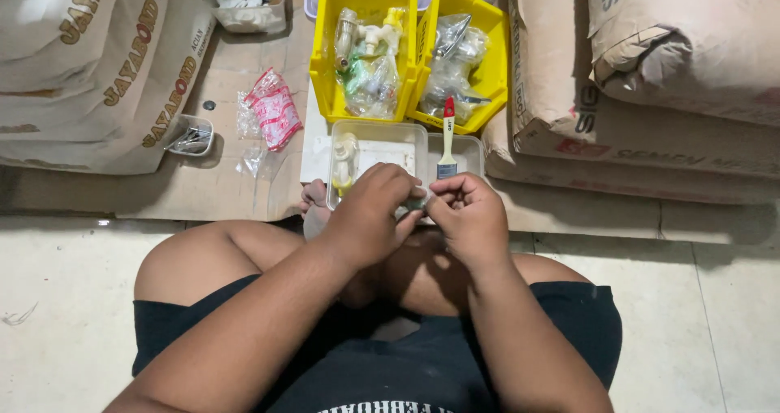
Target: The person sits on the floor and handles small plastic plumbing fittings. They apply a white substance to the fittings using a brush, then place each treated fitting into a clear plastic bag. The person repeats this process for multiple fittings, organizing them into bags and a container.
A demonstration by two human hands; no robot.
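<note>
Where the person's bare knees and black shorts fill the lower middle of the frame, both hands meet just above the lap. The left hand (370,214) is curled, knuckles up, its fingers bent inward toward the right hand (467,214), which is also curled with fingertips pinched together. Between the two grips sits a small pale object (416,202), mostly hidden; both hands appear closed on it, but what it is cannot be told.

Just beyond the hands, at the centre of the frame, lies a clear shallow plastic tray (390,136) on the floor, holding a pale plastic tap fitting (345,157) at its left side. Beside it, to the right, a small paintbrush with a red-and-cream handle (447,141) lies pointing away from the person.

Farther up stand two yellow plastic bins (325,71), side by side and touching, both filled with fittings wrapped in clear bags (370,80). To the left, on flattened brown cardboard (203,189), lie a red-and-white printed packet (272,108) and a small clear tub of metal pieces (191,136). Stacked brown paper sacks (650,71) fill the upper right, and more sacks (97,71) the upper left.
</note>
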